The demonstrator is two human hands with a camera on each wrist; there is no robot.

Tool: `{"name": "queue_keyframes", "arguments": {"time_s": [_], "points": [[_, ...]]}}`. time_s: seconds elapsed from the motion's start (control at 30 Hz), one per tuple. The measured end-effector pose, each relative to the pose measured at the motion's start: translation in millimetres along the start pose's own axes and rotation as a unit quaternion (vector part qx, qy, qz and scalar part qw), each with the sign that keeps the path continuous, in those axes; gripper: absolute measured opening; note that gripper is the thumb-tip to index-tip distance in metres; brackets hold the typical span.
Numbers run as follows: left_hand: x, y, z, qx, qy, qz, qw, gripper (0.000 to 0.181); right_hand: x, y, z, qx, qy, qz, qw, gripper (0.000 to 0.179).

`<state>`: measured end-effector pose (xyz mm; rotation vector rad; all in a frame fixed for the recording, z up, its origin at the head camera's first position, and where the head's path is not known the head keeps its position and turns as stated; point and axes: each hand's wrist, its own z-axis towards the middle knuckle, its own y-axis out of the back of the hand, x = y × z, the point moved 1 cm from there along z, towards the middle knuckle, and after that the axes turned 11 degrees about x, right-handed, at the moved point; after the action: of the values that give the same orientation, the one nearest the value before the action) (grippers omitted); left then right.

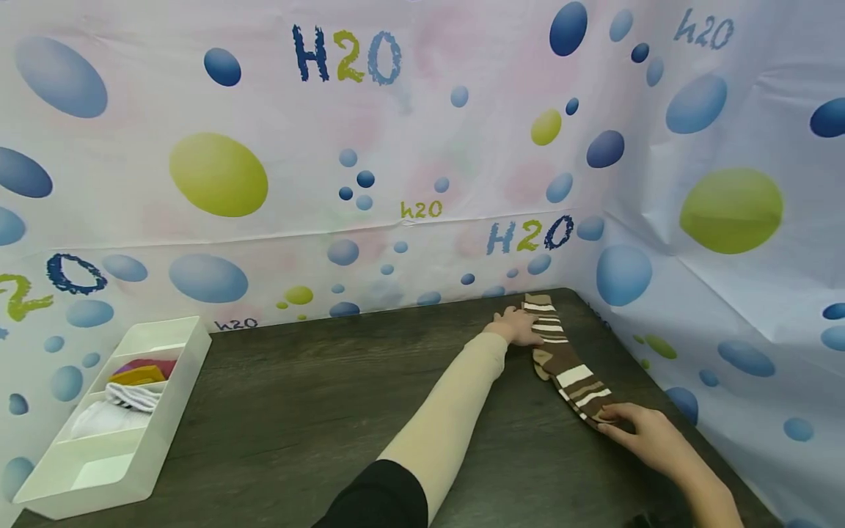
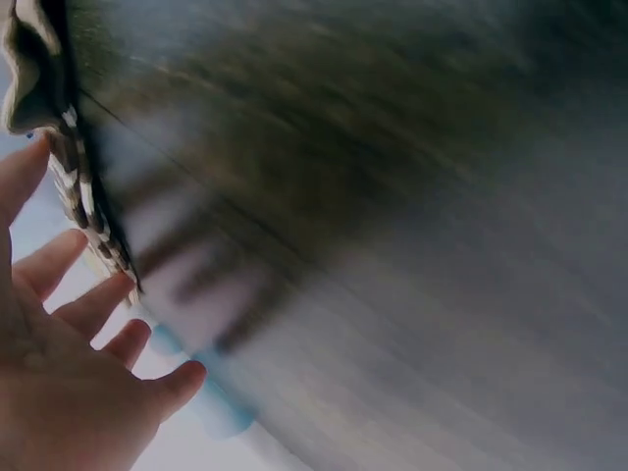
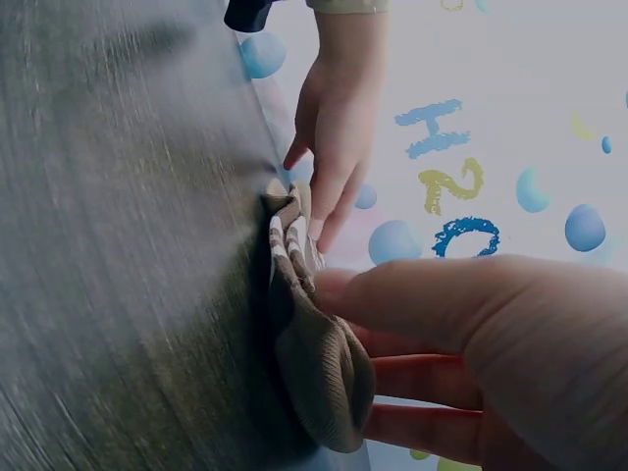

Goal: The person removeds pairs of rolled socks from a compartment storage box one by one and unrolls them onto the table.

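Observation:
A pair of brown socks (image 1: pixel 571 370) with white and tan stripes lies stretched along the right side of the dark table. My left hand (image 1: pixel 515 326), fingers spread, is at the far, cuff end; the left wrist view shows its fingertips beside the socks (image 2: pixel 74 162). At the near, toe end is my right hand (image 1: pixel 650 433). In the right wrist view its thumb is on one side of the socks (image 3: pixel 324 383) and the fingers on the other, pinching the toe; the fingertips are partly hidden.
A white divided box (image 1: pixel 125 477) stands at the table's left, with folded maroon and yellow cloth (image 1: pixel 141 372) and white socks (image 1: pixel 132 397) in its compartments. A bubble-printed sheet (image 1: pixel 422 110) hangs behind and to the right of the dark tabletop (image 1: pixel 297 425).

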<state>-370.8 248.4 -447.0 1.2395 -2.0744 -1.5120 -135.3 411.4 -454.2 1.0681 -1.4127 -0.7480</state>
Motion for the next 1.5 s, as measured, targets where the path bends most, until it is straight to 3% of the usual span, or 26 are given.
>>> {"name": "queue_keyframes", "arguments": {"time_s": [0.17, 0.43, 0.7, 0.8, 0.93, 1.1, 1.2, 1.5], "points": [[2.5, 2.2, 5.6, -0.016, 0.015, -0.01, 0.9997, 0.054, 2.8, -0.7, 1.1, -0.011, 0.005, 0.001, 0.9999, 0.03], [14.6, 5.1, 13.4, -0.011, 0.027, 0.001, 0.9996, 0.057, 5.0, -4.6, 2.9, -0.011, 0.008, -0.005, 0.9999, 0.024], [24.1, 8.6, 20.9, 0.005, -0.013, -0.048, 0.9988, 0.061, 9.1, -5.8, 4.4, -0.022, 0.008, -0.023, 0.9995, 0.023], [25.6, 9.8, 23.8, -0.003, -0.013, -0.036, 0.9993, 0.059, 10.8, -6.0, 5.3, -0.02, 0.007, -0.02, 0.9996, 0.024], [24.5, 10.6, 28.8, -0.025, -0.01, -0.014, 0.9995, 0.058, 10.0, -6.7, 5.1, -0.018, 0.005, -0.017, 0.9997, 0.024], [21.3, 8.9, 31.8, -0.026, 0.001, -0.029, 0.9993, 0.059, 7.3, -7.7, 4.4, -0.025, 0.004, -0.019, 0.9995, 0.024], [17.9, 8.1, 33.2, -0.031, -0.005, -0.02, 0.9993, 0.061, 6.1, -8.4, 3.6, -0.037, -0.001, -0.029, 0.9989, 0.021], [4.7, 10.8, 40.2, -0.091, -0.031, 0.031, 0.9949, 0.068, 0.3, -5.3, 0.2, -0.1, -0.004, -0.057, 0.9934, 0.013]]}}
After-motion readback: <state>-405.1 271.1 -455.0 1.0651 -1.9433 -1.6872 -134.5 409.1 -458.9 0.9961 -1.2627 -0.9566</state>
